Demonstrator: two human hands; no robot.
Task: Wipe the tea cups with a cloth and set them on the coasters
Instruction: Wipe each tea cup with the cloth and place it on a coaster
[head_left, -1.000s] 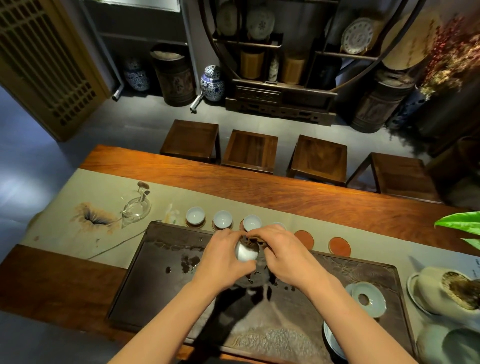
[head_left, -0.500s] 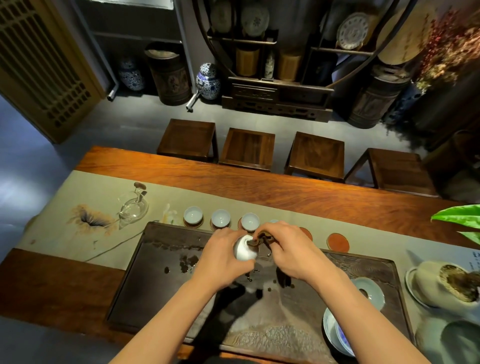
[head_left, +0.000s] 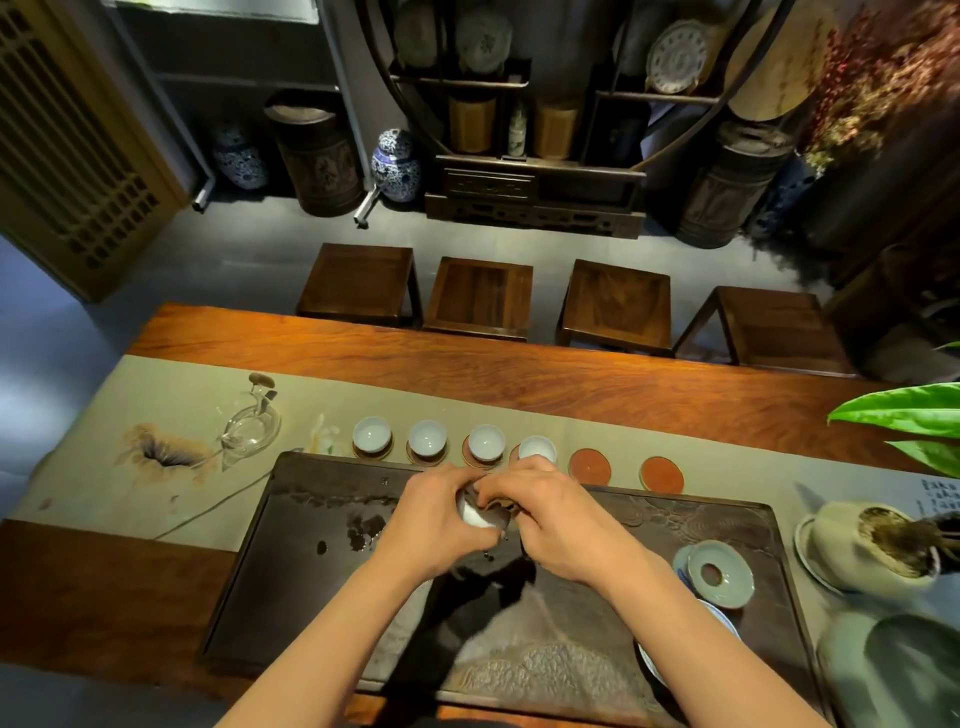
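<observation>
Holding a small white tea cup (head_left: 474, 514) over the dark carved tea tray (head_left: 311, 545), the left hand (head_left: 441, 525) curls round its glazed wall, presumably so drips land on the tray. The right hand (head_left: 550, 519) pinches what seems a dark cloth (head_left: 496, 512) against the rim, though it is mostly hidden. Four cups (head_left: 428, 437) already sit on round coasters; two reddish coasters (head_left: 589, 465) wait bare.
</observation>
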